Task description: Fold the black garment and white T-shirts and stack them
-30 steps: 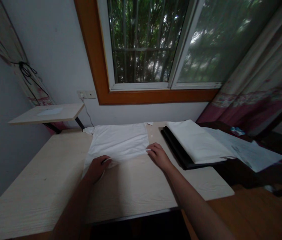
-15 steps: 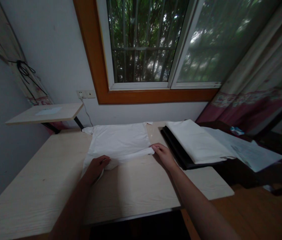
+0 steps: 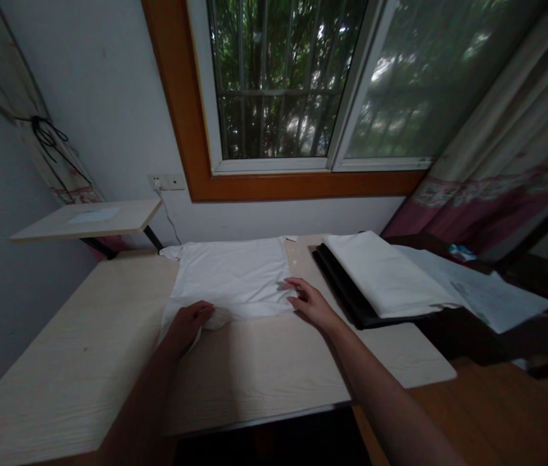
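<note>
- While the left hand (image 3: 189,325) pinches the white cloth (image 3: 232,272) at its near-left part, the right hand (image 3: 313,304) is at its near-right corner, fingers parted; contact there is unclear.
- It lies from the tabletop's (image 3: 278,369) back edge toward the middle.
- Drawing both near corners evenly should limit creases.

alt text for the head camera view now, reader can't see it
Left hand grips the near left part of a white cloth on a pale table, right hand open at its near right corner. Another white fabric lies to the right, atop something black; a window is behind.
</note>
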